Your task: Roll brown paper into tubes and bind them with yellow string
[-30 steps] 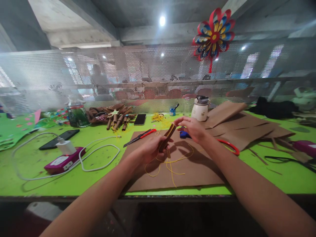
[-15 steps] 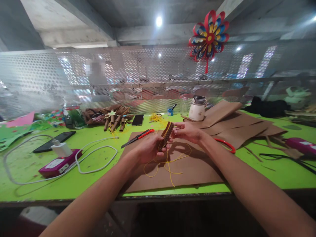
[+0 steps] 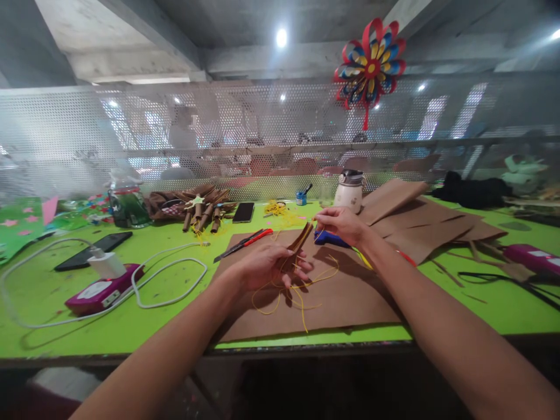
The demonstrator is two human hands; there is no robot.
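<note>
The left arm (image 3: 184, 332) and the right arm (image 3: 420, 297) are bare and reach out in front, slanting in toward each other. The left hand (image 3: 262, 265) is partly curled, with its thumb (image 3: 282, 251) on top and its other fingers (image 3: 303, 265) poking out below, a bit spread apart. The right hand (image 3: 342, 224) is a little farther out than the left one. Its fingertips (image 3: 320, 219) are bunched close in a pinch and point to the left hand's side. The two hands are near each other but do not touch.
</note>
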